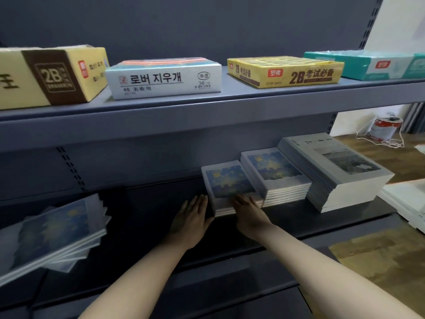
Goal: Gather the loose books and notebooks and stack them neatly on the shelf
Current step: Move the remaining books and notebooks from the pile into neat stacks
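Note:
On the dark lower shelf (149, 203) a short stack of starry-cover notebooks (227, 183) lies flat. My left hand (192, 221) has straight fingers against that stack's left edge. My right hand (249, 211) rests flat on its front corner. Right of it stands a taller stack with the same cover (276, 171), then a tall stack of grey books (340, 169). At the far left an untidy, fanned pile of starry notebooks (57, 231) leans askew on the same shelf.
The upper shelf (207, 111) carries boxes of erasers: a yellow-brown box (53, 74), a white box (163, 77), a yellow tray (285, 71) and a teal pack (368, 64). A paint can (384, 130) stands on the wooden floor at the right.

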### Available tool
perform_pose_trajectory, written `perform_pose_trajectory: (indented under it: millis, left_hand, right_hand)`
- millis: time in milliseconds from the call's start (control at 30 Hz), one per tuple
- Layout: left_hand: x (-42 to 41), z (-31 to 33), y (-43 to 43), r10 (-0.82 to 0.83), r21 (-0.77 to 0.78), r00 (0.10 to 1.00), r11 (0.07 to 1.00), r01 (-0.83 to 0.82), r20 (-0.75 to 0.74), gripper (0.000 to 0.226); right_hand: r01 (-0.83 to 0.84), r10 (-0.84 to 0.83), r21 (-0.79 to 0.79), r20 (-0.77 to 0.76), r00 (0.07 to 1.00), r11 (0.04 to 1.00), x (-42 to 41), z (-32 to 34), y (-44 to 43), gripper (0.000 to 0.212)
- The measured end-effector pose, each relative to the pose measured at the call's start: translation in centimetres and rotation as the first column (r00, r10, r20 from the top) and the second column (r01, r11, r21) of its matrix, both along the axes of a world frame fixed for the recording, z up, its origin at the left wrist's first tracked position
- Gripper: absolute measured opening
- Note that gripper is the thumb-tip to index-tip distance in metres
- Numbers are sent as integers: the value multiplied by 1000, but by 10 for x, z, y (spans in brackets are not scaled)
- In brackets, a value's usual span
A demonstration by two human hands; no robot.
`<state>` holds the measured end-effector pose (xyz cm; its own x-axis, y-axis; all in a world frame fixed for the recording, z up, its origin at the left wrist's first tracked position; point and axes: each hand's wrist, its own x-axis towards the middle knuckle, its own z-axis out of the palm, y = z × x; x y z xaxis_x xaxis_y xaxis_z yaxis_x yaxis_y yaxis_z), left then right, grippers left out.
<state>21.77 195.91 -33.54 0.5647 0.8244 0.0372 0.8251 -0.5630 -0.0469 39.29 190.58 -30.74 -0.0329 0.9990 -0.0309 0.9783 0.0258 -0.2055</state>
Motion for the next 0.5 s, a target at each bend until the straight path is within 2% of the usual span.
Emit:
perform_pose_trajectory:
  millis: [67,200,333,500]
  left_hand:
    - [-24,4,0,36,20,999,999,-35,-20,78]
    - [-79,12,1,150,18,989,988,-150,-8,80]
    - [-137,18,-8,283,-8,959,959,-283,-5,64]
    - [-211,22,-21,469,-84,882,882,-464,45,62]
  right_hand:
    - [-78,78,51,7,997,996,-22,3,7,66]
    - [-236,233,84,37,972,968,-78,4,22,65]
    - [-375,372,83,45,927,924,-135,2,32,60]
    - [-503,499,76,60,864,861,-201,0,43,54]
